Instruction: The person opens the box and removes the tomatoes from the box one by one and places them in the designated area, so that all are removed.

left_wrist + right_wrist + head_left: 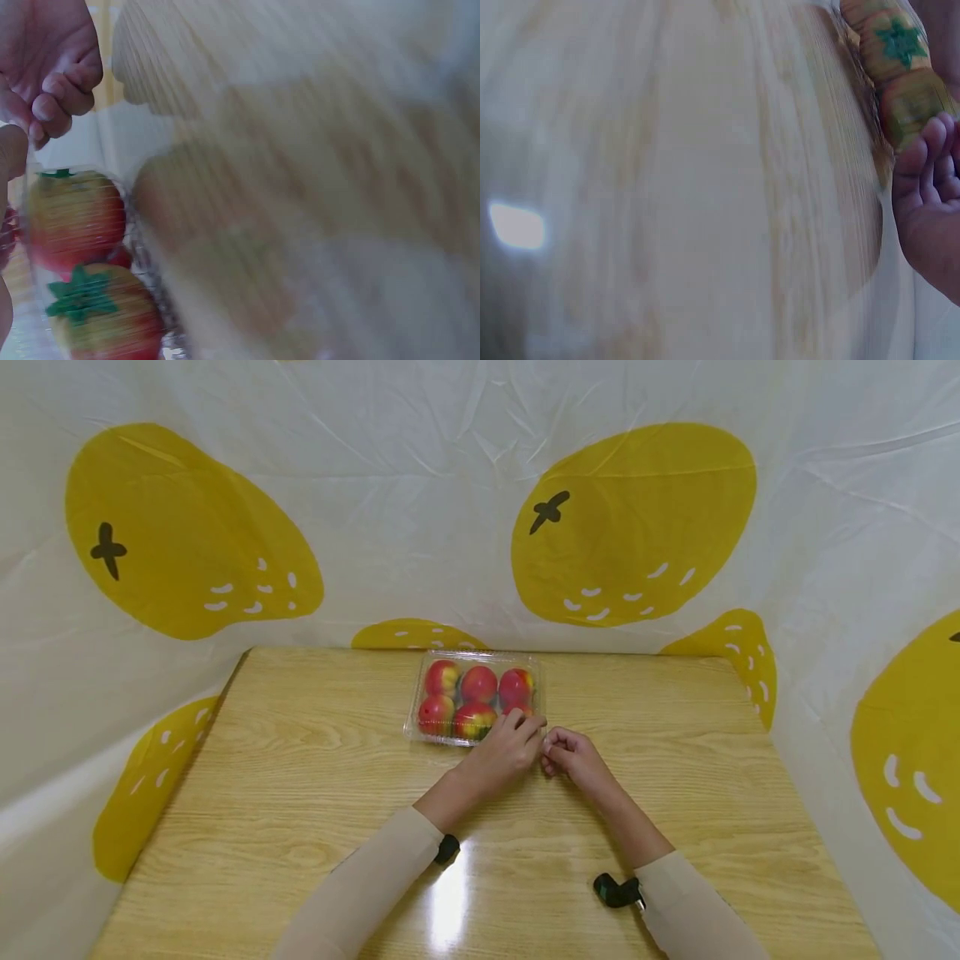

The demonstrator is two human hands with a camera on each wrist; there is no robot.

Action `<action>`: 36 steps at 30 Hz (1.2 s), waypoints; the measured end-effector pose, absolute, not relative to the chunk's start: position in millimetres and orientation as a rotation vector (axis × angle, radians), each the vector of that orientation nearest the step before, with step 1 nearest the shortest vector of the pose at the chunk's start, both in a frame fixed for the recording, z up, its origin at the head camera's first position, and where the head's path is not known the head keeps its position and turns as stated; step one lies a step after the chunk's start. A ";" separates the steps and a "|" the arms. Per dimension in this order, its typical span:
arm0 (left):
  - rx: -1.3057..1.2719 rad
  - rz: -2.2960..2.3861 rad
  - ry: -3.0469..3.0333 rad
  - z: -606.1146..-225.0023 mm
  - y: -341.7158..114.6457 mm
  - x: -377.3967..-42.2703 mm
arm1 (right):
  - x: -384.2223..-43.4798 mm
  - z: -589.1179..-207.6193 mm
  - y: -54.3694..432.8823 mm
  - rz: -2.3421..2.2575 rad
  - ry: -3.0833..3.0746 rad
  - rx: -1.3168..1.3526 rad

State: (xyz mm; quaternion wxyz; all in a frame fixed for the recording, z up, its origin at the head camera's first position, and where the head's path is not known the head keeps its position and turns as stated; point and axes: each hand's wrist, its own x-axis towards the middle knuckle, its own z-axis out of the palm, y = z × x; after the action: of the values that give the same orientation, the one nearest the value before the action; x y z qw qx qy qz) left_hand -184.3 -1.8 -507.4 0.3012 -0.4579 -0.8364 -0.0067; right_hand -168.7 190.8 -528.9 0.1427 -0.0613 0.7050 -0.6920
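A clear plastic box (412,725) with its lid down lies at the far middle of the table, holding several red and yellow fruits (479,683) with green leafy tops. My left hand (507,747) lies over the near right corner, its fingers bent round the box edge. Just to the right, my right hand (574,758) has its fingers curled, thumb and index finger pinching at that same corner. In the left wrist view the right hand (56,67) meets the box corner beside a left finger (10,154). The exact pinch is partly hidden.
The wooden table (300,810) runs up to a white curtain (420,527) with large yellow fruit prints, which hangs behind and at both sides. Black wrist cameras, such as the right one (617,891), stick out from the sleeves.
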 end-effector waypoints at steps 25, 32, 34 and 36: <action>-1.150 -0.068 -2.179 -509.1 3.5 -190.4 | -173.2 -540.8 182.9 -2.097 2.085 -0.128; -1.198 -0.290 -2.189 -498.7 -0.1 -194.6 | -171.8 -546.2 186.4 -2.119 2.024 -0.157; -1.222 -0.339 -2.217 -501.4 -1.9 -195.2 | -172.4 -547.1 188.1 -2.115 2.008 -0.199; -1.231 -0.417 -2.242 -504.1 -3.2 -195.5 | -173.1 -547.3 189.5 -2.111 1.990 -0.240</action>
State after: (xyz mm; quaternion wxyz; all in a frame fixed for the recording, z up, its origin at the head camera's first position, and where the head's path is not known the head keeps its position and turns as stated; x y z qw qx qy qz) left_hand -195.5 -3.2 -504.1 0.2714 -0.4572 -0.8327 -0.1548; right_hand -173.1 189.5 -547.3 0.1149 -0.0819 0.6791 -0.7204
